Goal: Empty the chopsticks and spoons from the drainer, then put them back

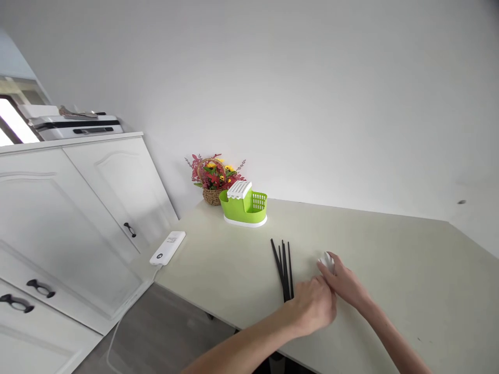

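Observation:
Several black chopsticks lie in a bundle on the pale table. My left hand rests knuckles-up at their near ends, touching them; whether it grips them is hidden. My right hand lies just to the right with its fingers over a small white object on the table. Farther back stands a green and white cutlery holder.
A basket of artificial flowers sits behind the holder against the white wall. A white power bank with a cable lies at the table's left corner. White cabinets with dark handles stand at left, a printer on top.

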Tool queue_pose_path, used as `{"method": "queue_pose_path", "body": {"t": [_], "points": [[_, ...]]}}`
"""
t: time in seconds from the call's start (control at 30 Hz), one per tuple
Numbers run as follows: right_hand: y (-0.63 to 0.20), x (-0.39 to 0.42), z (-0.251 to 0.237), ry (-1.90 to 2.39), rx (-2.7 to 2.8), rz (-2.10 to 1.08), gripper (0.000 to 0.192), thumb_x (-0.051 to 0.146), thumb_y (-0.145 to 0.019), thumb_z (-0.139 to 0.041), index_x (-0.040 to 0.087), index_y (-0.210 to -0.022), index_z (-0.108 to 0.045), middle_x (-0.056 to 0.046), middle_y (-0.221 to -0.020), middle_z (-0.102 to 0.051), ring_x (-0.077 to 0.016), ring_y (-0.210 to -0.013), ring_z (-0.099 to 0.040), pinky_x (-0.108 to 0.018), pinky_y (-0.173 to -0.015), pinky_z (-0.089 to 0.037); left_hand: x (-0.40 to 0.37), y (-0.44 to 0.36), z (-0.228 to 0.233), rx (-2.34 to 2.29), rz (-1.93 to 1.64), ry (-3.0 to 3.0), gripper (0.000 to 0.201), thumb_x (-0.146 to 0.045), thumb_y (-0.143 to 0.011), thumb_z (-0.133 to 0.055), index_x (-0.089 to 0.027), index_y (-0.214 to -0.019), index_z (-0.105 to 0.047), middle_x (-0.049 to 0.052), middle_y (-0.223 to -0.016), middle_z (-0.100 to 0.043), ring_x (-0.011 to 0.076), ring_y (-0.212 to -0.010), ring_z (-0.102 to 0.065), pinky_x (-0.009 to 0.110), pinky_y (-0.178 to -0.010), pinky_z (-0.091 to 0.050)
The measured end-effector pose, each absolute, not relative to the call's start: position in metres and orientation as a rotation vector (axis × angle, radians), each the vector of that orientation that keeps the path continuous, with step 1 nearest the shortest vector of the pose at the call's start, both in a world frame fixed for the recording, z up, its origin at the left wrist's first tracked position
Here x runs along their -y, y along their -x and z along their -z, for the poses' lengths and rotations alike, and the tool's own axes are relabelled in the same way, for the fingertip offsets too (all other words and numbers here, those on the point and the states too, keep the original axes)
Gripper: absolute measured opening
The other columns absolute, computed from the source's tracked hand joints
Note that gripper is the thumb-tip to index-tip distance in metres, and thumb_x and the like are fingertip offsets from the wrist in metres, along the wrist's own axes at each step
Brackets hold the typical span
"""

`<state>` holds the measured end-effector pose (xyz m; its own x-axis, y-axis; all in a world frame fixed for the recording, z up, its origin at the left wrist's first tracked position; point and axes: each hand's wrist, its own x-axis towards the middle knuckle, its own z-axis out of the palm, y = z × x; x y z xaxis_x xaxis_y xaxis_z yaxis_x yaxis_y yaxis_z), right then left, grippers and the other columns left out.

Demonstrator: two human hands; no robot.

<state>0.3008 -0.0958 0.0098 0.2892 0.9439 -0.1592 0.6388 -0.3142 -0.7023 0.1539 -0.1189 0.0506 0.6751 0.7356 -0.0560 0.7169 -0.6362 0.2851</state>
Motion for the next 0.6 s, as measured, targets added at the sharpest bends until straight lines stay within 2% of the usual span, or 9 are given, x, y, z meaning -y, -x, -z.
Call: {"method": "queue_pose_path", "body": {"t": [0.17,0.33,0.47,0.6], "points": [[-0.302,0.100,-0.002,2.049,1.394,-0.773,0.071,0.058,-0.095,-0.035,0.015,-0.152,-0.037,-0.017,-0.130,-0.065,-0.0332,-0.123,-0.062,-0.043,-0.102,-0.045,0.119,-0.164,-0.047,-1.127,-0.038,-2.702,0.032,-0.023,-0.100,-0.040,-0.009,-0.108,-0.067,0.015,-0.091,-0.071,0.0284,-0.073,-0.071,0.036,-0.057,-0.051],[-0.303,0.106,0.004,1.952,1.431,-0.699,0.068,0.060,-0.097,-0.030,0.017,-0.149,-0.037,-0.018,-0.139,-0.058,-0.0336,-0.130,-0.057,-0.044,-0.103,-0.045,0.117,-0.169,-0.040,-1.098,-0.021,-2.824,0.033,-0.026,-0.099,-0.045,-0.005,-0.110,-0.069,0.019,-0.089,-0.070,0.0302,-0.073,-0.069,0.039,-0.057,-0.052],[-0.304,0.110,0.006,1.915,1.454,-0.631,0.061,0.059,-0.098,-0.029,0.020,-0.142,-0.043,-0.017,-0.139,-0.057,-0.0315,-0.127,-0.059,-0.044,-0.102,-0.046,0.119,-0.171,-0.036,-1.102,-0.055,-2.894,0.034,-0.030,-0.099,-0.050,-0.005,-0.105,-0.071,0.017,-0.083,-0.069,0.0293,-0.071,-0.068,0.038,-0.057,-0.050],[-0.307,0.113,0.010,1.902,1.469,-0.597,0.057,0.060,-0.099,-0.028,0.024,-0.138,-0.047,-0.014,-0.135,-0.057,-0.0291,-0.115,-0.065,-0.043,-0.095,-0.049,0.123,-0.173,-0.028,-1.167,-0.050,-2.913,0.035,-0.036,-0.098,-0.051,-0.007,-0.098,-0.072,0.017,-0.080,-0.069,0.0291,-0.069,-0.067,0.040,-0.058,-0.051]]}}
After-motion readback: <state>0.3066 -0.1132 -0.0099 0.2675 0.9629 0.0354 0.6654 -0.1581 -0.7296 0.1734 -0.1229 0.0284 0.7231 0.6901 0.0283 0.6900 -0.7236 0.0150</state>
